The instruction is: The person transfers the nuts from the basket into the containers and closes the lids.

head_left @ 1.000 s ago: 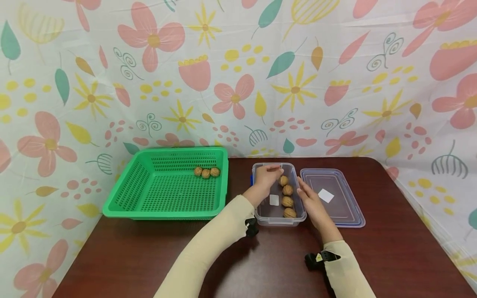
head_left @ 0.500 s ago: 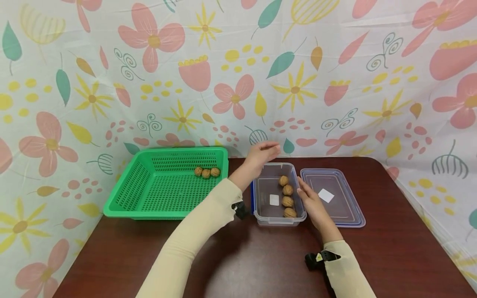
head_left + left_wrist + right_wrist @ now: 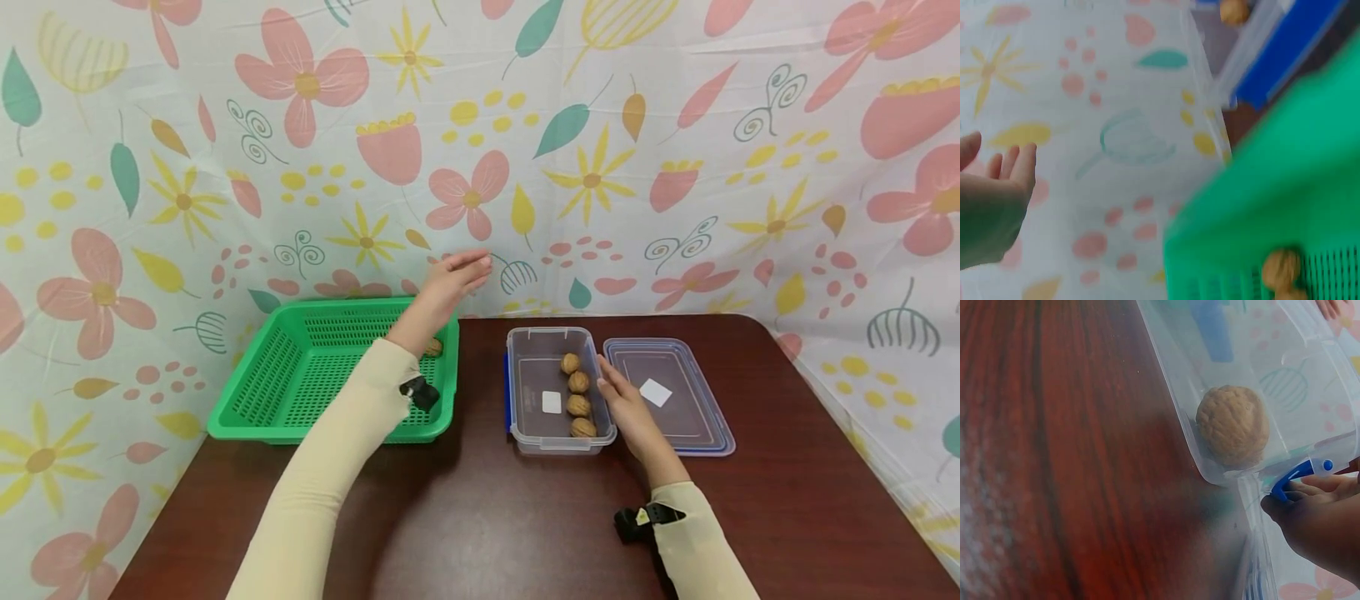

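Observation:
My left hand (image 3: 444, 292) is raised above the back right part of a green plastic basket (image 3: 262, 432), fingers loosely extended and holding nothing. A walnut (image 3: 433, 347) shows in the basket beside my forearm, which hides part of the inside. In the left wrist view two walnuts (image 3: 1281, 269) lie in that basket. My right hand (image 3: 632, 412) rests along the right side of a clear plastic container (image 3: 566, 446), fingers fairly straight. Inside, several walnuts (image 3: 578, 405) stand in a row along the right wall. The right wrist view shows the fingers at a blue clip (image 3: 1291, 478).
A clear lid (image 3: 697, 417) with a white label lies on the brown table (image 3: 510, 517), right of the container and partly behind my right hand. A floral cloth (image 3: 472, 108) hangs behind the table's back edge.
My left hand has risen out of the container and moved left to above the green basket. My right hand stays at the container's side. The walnuts in the container have not moved.

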The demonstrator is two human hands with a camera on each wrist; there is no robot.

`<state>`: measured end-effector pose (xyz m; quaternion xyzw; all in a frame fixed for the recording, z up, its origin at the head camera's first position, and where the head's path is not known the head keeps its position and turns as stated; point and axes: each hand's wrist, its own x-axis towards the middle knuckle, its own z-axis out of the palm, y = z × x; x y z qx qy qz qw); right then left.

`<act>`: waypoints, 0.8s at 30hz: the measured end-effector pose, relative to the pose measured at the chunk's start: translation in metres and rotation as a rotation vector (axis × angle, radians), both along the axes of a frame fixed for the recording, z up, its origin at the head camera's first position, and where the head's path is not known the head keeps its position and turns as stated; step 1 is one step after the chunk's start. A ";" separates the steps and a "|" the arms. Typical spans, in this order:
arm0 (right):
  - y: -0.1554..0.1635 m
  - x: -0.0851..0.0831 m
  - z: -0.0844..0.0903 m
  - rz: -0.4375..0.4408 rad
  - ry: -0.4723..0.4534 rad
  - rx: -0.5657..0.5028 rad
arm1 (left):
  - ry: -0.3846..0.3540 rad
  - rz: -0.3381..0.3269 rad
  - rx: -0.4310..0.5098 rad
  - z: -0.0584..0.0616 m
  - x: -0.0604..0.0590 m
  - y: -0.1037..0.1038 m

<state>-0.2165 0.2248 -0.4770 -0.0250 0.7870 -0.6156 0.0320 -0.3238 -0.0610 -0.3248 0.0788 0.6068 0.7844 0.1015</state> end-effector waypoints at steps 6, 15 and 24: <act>0.000 -0.002 0.001 0.007 -0.001 0.002 | 0.017 -0.086 -0.066 0.000 -0.011 -0.043; -0.003 0.001 0.001 0.012 -0.025 0.005 | -0.057 -0.182 -0.090 -0.021 -0.019 -0.096; 0.000 0.003 0.002 0.006 -0.018 0.017 | -0.087 -0.206 -0.220 -0.048 -0.028 -0.138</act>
